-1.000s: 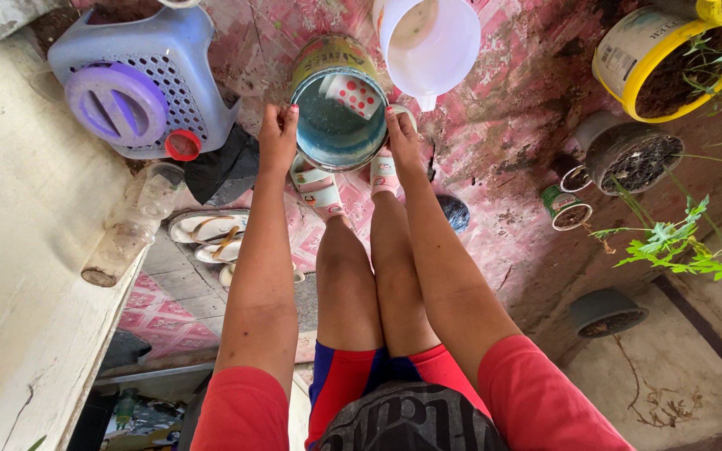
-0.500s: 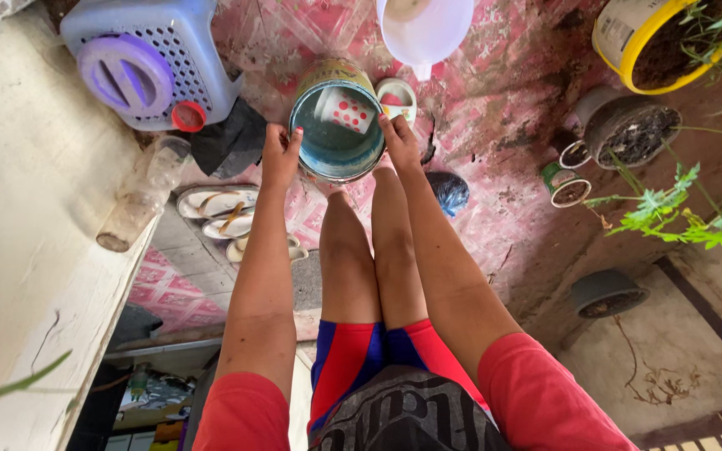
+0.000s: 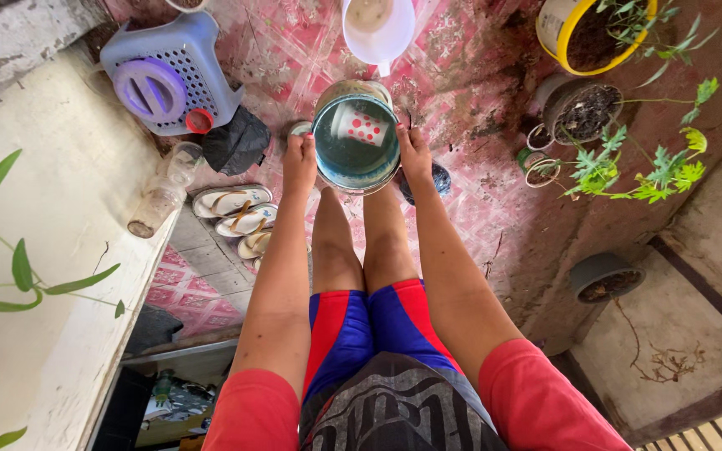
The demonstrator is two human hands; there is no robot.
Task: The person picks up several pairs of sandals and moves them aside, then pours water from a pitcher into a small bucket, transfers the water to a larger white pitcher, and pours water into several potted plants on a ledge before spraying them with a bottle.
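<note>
Teal bucket (image 3: pixel 356 159) gripped at rim — fingers (image 3: pixel 301 155) either side.

The bucket (image 3: pixel 356 142) is sitting in the middle, and both hands are filling its sides: the left hand (image 3: pixel 299 163) at nine o'clock, the right hand (image 3: pixel 414 152) at three o'clock. A white jug (image 3: pixel 378 29) is standing close at twelve o'clock, so little room is showing there. The knees are blocking six o'clock. At ten o'clock a purple basket (image 3: pixel 173 75) and a black bag (image 3: pixel 236 142) are crowding in. At eight o'clock sandals (image 3: pixel 236 213) are lying. Plant pots (image 3: pixel 582 108) are standing at two o'clock, with open pink floor (image 3: pixel 470 75) lying between them and the bucket.
</note>
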